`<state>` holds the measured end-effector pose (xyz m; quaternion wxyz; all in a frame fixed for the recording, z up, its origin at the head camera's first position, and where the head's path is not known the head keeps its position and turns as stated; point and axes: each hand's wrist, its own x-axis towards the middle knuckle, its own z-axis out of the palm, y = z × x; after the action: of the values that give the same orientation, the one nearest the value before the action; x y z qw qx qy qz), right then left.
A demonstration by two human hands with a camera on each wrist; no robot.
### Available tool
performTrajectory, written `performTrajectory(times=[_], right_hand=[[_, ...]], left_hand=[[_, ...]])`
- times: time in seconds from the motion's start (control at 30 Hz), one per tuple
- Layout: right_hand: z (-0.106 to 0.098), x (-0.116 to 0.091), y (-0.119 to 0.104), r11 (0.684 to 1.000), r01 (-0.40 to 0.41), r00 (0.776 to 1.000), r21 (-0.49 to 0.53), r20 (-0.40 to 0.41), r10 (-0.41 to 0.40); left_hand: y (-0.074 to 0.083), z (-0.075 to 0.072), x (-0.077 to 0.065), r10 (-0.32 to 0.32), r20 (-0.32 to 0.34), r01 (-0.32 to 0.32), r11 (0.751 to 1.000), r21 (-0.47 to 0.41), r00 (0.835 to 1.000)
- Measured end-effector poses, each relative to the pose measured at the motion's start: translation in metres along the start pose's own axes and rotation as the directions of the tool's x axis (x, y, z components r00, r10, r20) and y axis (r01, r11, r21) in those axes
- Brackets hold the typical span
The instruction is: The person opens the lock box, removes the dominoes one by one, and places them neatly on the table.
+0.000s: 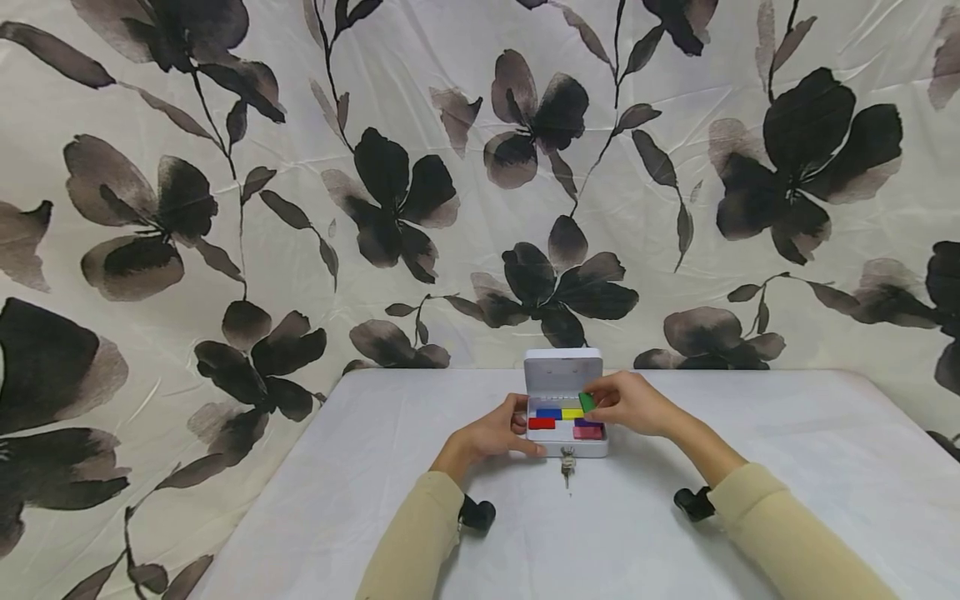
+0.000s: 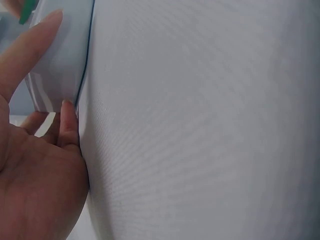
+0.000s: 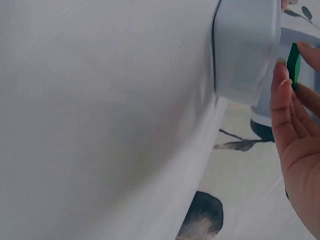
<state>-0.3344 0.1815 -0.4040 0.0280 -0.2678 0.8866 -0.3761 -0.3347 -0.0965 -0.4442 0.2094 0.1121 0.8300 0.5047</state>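
A small white box (image 1: 551, 449) stands with its lid (image 1: 562, 379) raised at the back. Inside lie a red block (image 1: 542, 423), a blue block (image 1: 549, 414), a yellow block (image 1: 572, 413), a purple block (image 1: 588, 423) and a pink block (image 1: 588, 432). My left hand (image 1: 487, 429) grips the box's left end, thumb at the front and fingers round the side. Over the box's right part, my right hand (image 1: 633, 404) pinches a green block (image 1: 587, 402) between thumb and fingertips. The right wrist view shows this green block (image 3: 294, 65) tilted on edge, above the box wall.
Keys (image 1: 567, 468) hang from the lock at the box's front. The table (image 1: 585, 542) has a white cover, and a flowered cloth (image 1: 450, 208) hangs behind it. Dark wrist cameras stick out beneath both sleeves (image 1: 416, 533).
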Motion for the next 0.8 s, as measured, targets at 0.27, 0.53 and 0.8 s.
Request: performTrajectory(times=[0.27, 0.53, 0.8], right_hand=[[-0.010, -0.010, 0.014, 0.998, -0.011, 1.000, -0.055, -0.020, 0.009], [-0.015, -0.017, 0.027, 0.996, -0.011, 1.000, -0.089, -0.026, 0.009], [-0.017, -0.020, 0.033, 0.994, -0.065, 0.998, -0.084, 0.020, 0.066]], left_hand=[[-0.002, 0.001, 0.003, -0.015, -0.012, 0.016, 1.000, 0.006, 1.000], [-0.002, 0.001, 0.002, -0.006, -0.006, 0.006, 1.000, 0.001, 1.000], [-0.001, 0.000, 0.000, 0.006, -0.008, -0.006, 1.000, 0.001, 1.000]])
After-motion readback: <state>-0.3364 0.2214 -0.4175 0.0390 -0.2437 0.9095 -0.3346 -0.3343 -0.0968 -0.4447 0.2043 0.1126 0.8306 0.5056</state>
